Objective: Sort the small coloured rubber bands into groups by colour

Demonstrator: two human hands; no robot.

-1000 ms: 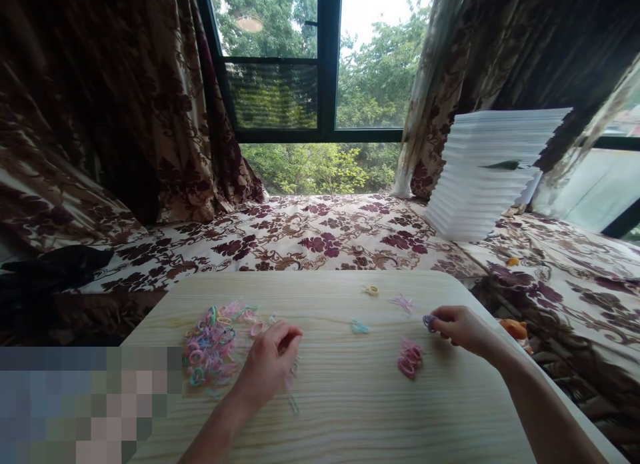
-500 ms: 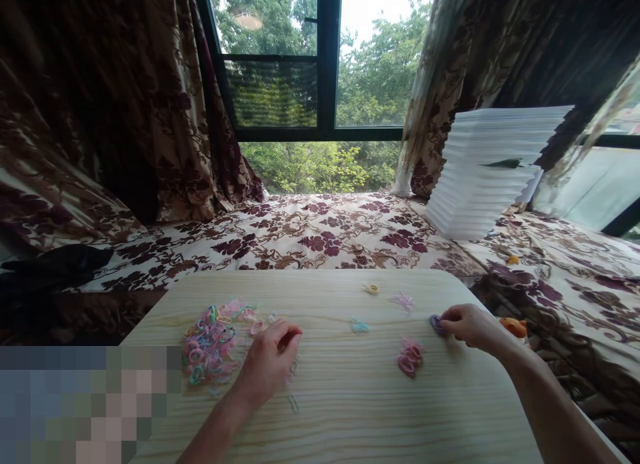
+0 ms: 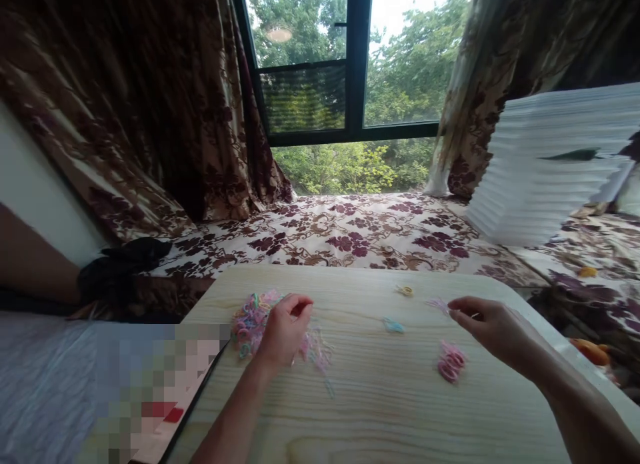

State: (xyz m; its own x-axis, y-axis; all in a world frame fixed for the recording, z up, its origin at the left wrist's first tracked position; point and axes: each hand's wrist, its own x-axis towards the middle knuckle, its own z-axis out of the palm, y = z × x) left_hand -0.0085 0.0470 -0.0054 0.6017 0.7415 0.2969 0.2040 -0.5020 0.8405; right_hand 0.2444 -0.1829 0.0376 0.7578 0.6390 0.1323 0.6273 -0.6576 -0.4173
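My left hand is over the right edge of a mixed pile of small coloured hair ties, its thumb and fingers curled together. What they hold, if anything, is hidden. Loose pale hair ties lie beside it, towards me. On the right, my right hand pinches at the edge of a small lilac bunch of hair ties. A pink group of hair ties lies nearer to me, with a light blue bunch and a yellow hair tie to the left.
The light wooden table stands against a ledge with a floral cloth. A tall stack of white paper is at the right back. An orange toy-like object lies past the right edge, and a black cloth-like item at left.
The view has turned left. My right hand has gone from the purple hair tie to the lilac bunch, and the purple one is now out of sight. My left hand has shifted closer to the pile.
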